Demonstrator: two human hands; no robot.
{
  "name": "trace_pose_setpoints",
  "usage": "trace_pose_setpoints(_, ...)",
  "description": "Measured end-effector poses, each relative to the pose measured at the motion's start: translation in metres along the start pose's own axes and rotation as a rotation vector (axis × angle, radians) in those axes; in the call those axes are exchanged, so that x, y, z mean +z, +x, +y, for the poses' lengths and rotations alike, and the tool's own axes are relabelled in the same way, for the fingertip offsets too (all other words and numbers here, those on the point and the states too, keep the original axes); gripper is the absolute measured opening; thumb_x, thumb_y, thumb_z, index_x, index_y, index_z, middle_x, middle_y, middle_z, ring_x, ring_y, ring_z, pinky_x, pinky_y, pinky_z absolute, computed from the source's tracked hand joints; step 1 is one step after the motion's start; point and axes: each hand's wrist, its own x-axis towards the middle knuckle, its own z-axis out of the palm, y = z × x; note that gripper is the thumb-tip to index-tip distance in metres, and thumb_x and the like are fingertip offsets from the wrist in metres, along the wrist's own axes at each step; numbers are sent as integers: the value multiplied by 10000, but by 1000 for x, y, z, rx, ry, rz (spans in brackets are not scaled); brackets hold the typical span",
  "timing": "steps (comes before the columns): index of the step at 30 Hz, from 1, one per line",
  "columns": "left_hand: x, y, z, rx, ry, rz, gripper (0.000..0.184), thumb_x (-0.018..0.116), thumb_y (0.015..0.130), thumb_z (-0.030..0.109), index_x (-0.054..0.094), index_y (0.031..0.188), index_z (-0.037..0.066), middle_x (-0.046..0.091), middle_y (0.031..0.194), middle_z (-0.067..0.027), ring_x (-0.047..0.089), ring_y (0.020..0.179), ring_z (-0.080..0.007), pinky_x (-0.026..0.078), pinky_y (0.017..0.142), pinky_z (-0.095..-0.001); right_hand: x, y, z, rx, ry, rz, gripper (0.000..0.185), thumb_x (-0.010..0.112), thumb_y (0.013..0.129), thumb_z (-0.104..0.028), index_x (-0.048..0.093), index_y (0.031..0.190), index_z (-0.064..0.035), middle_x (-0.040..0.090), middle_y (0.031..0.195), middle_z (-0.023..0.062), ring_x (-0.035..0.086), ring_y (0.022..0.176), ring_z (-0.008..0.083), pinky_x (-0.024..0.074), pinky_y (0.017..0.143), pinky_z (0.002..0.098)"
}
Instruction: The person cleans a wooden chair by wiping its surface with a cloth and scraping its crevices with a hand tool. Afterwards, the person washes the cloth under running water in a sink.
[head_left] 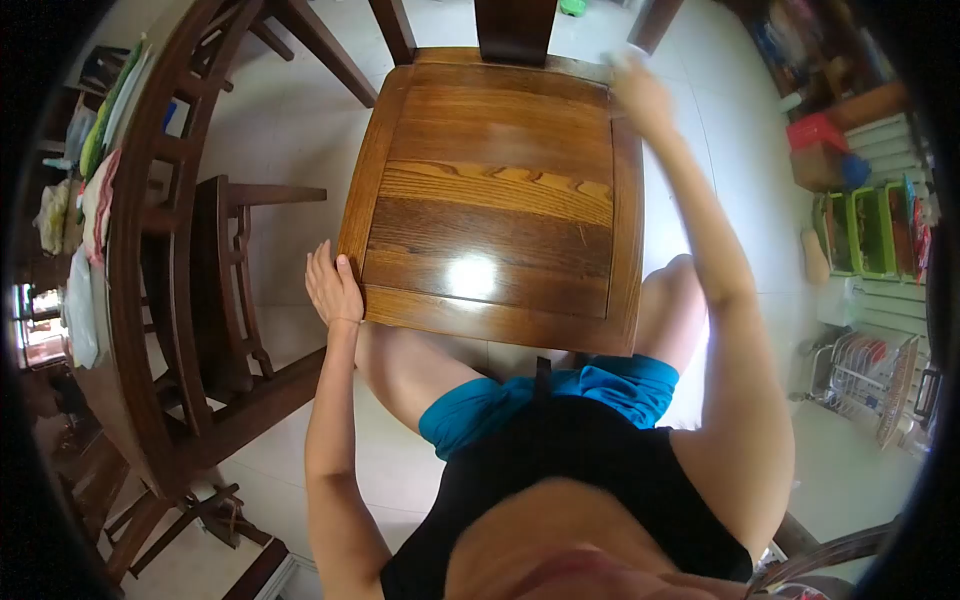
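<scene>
A brown wooden chair seat with a glossy, striped grain lies in front of me, its backrest posts at the far edge. My left hand rests against the seat's near left edge, fingers extended and holding nothing. At the far right corner of the seat is my right hand, blurred by motion. A pale patch shows at its fingertips, too smeared to name, and the fingers cannot be made out clearly.
Dark wooden furniture with bags and cloths on it stands at the left. Along the right are a green rack, a red box and a wire dish rack. A small green object lies on the floor beyond the chair.
</scene>
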Motion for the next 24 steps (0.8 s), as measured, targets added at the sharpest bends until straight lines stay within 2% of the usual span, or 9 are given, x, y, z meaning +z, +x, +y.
trace_pose_setpoints(2,1,0,1,-7,-5,-10,486,251,928,370,359,1280,53,367,1319,-122,236,1276,-287,150,1054,-402,41,7,-35,-375,-136,46,523,312,912,-355,393,1195,78,300,1321,271,393,1168,387,331,992,414)
trace_pose_setpoints(3,2,-2,1,-9,2,-10,490,242,929,374,359,1281,54,367,1320,-121,232,1277,-287,148,1055,-401,70,18,-45,-366,-143,-167,586,249,926,-372,299,1256,109,224,1356,279,306,1226,400,308,1009,423)
trace_pose_setpoints(5,4,-1,1,-9,15,-2,499,224,930,383,360,1282,56,365,1323,-119,225,1279,-288,146,1055,-399,98,15,-54,-248,-189,-236,640,182,928,-404,154,1324,98,108,1389,287,337,1217,385,311,1013,412)
trace_pose_setpoints(9,3,-4,7,-6,48,-38,513,199,931,393,357,1286,58,364,1326,-115,215,1283,-285,143,1055,-397,89,40,-23,-211,13,-441,664,189,916,-447,142,1340,62,101,1410,241,395,1183,357,342,993,421)
trace_pose_setpoints(13,5,-4,2,18,65,-22,513,194,932,392,360,1285,60,370,1320,-115,219,1281,-287,149,1052,-400,85,42,-26,-192,-162,-350,631,153,926,-414,132,1342,60,152,1405,228,430,1149,362,402,933,413)
trace_pose_setpoints(14,6,-5,1,19,65,-18,512,194,932,392,361,1285,61,371,1319,-116,221,1280,-287,151,1052,-400,69,28,-31,-171,-102,-441,630,170,926,-413,131,1345,56,177,1400,224,419,1158,358,386,946,391)
trace_pose_setpoints(17,7,-1,8,6,58,-16,507,195,933,388,364,1283,63,374,1316,-118,228,1277,-288,155,1051,-399,58,-14,-24,-401,-223,-324,619,171,926,-402,157,1341,57,190,1393,233,366,1196,349,289,1021,377)
trace_pose_setpoints(18,5,-2,8,-4,64,-22,505,196,933,386,365,1283,63,375,1315,-119,231,1276,-288,156,1050,-398,55,-10,-24,-379,-158,-396,618,187,924,-407,178,1337,54,198,1393,224,310,1241,335,226,1052,365)
trace_pose_setpoints(24,11,-3,3,10,82,-10,516,192,933,400,365,1282,61,375,1314,-124,230,1276,-287,153,1052,-395,95,49,-26,-238,-186,-288,603,189,922,-408,179,1348,18,171,1413,193,230,1290,315,188,1065,378)
